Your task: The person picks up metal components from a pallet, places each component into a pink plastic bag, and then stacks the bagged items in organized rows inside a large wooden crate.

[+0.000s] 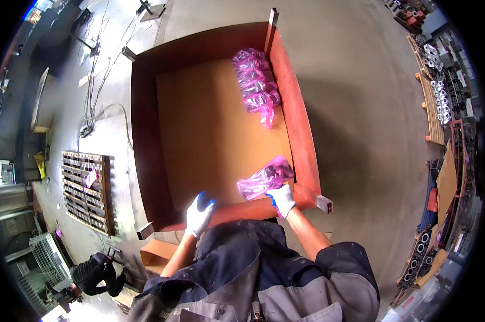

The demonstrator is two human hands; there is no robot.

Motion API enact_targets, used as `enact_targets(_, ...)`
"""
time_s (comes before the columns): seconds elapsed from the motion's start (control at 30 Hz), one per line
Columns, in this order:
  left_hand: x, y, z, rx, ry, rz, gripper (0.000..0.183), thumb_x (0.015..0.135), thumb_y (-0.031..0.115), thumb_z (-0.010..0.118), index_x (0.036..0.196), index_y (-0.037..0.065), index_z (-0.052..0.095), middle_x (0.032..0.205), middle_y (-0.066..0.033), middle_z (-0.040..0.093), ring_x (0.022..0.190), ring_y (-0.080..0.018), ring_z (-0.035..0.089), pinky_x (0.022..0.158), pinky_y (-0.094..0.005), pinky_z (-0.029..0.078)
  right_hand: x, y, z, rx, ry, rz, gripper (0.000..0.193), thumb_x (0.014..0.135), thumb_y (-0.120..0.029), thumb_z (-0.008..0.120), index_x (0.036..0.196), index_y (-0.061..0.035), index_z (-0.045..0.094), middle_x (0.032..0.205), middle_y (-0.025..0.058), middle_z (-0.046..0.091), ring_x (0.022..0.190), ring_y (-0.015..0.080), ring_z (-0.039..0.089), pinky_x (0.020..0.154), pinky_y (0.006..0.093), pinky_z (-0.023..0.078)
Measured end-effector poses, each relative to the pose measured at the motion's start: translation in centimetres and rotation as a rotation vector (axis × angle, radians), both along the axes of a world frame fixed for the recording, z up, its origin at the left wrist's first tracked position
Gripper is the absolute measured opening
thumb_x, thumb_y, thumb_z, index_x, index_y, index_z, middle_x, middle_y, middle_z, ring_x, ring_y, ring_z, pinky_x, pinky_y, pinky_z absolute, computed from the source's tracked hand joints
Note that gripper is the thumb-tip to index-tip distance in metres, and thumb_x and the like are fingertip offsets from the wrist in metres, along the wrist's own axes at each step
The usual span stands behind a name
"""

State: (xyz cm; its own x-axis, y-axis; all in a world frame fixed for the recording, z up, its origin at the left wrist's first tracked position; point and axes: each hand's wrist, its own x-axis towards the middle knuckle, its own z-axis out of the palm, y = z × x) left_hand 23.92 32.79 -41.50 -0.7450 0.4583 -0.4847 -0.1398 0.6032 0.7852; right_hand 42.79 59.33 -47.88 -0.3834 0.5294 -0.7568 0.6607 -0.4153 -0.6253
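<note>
My right hand (282, 200), in a white glove with blue fingertips, grips a pink plastic bag (264, 178) at the near right corner of a large red bin (301, 129). A dark part shows through the bag's right end; its kind is unclear. My left hand (199, 216), gloved alike, is over the bin's near edge, its fingers apart and nothing in them. Several pink-bagged pieces (256, 83) lie in a row along the far right wall, on a brown cardboard sheet (215, 134) that covers the bin's floor.
Square metal posts (325, 204) stick up at the bin's corners. Left of it are a wooden pallet (85, 190) and loose cables (95, 102). An open cardboard box (157, 256) and a bent-over person (97, 273) are at lower left. Metal parts (441, 102) line the right side.
</note>
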Motion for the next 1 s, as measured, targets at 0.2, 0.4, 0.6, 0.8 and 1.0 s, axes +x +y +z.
enact_targets(0.2,3.2,-4.0,-7.2,-0.351,0.184,-0.13,0.054,0.085,0.037,0.072,0.125,0.002,0.063,0.114,-0.0187,0.07,0.106,-0.0339,0.067,0.093,-0.0413,0.052,-5.4,7.6,-10.6,0.103,0.032,-0.179,0.009,0.076,-0.006,0.076,0.073,-0.0059,0.067,0.055,-0.0007,0.055,0.038,0.0104,0.046,0.035,0.0291,0.033)
enact_targets(0.4,4.2,-3.8,-10.2,-0.581,0.255,-0.086,0.037,0.085,0.025,0.074,0.115,0.004,0.07,0.096,-0.0146,0.075,0.086,-0.0238,0.074,0.08,-0.0344,0.058,-11.8,13.8,-19.8,0.065,-0.04,-0.245,0.018,0.075,-0.009,0.078,0.064,-0.0052,0.064,0.054,0.0001,0.055,0.042,0.0111,0.048,0.038,0.0317,0.033)
enact_targets(0.6,2.7,-2.6,-11.4,-0.545,0.411,-0.127,0.029,0.085,0.016,0.071,0.111,0.002,0.07,0.093,-0.0145,0.073,0.082,-0.0282,0.073,0.076,-0.0349,0.057,-16.5,18.6,-31.2,0.169,0.001,-0.276,0.021,0.075,-0.011,0.078,0.061,-0.0069,0.063,0.05,-0.0019,0.05,0.04,0.0107,0.045,0.038,0.0322,0.031)
enact_targets(0.8,2.6,-2.6,-12.4,-0.555,0.359,-0.179,0.025,0.085,0.01,0.067,0.107,-0.001,0.07,0.091,-0.0154,0.072,0.079,-0.0307,0.071,0.075,-0.0363,0.057,-17.6,19.4,-35.8,0.083,0.127,-0.416,0.008,0.078,-0.008,0.075,0.075,-0.0062,0.068,0.058,-0.0024,0.055,0.043,0.0086,0.045,0.04,0.029,0.032)
enact_targets(1.0,1.9,-1.8,-12.2,-0.61,0.283,-0.23,0.024,0.085,0.01,0.066,0.106,-0.002,0.07,0.089,-0.0157,0.072,0.079,-0.032,0.071,0.075,-0.0373,0.056,-19.9,22.0,-36.6,0.135,0.227,-0.394,0.012,0.076,-0.008,0.076,0.07,-0.0067,0.066,0.056,-0.0036,0.051,0.042,0.0088,0.044,0.04,0.0295,0.031)
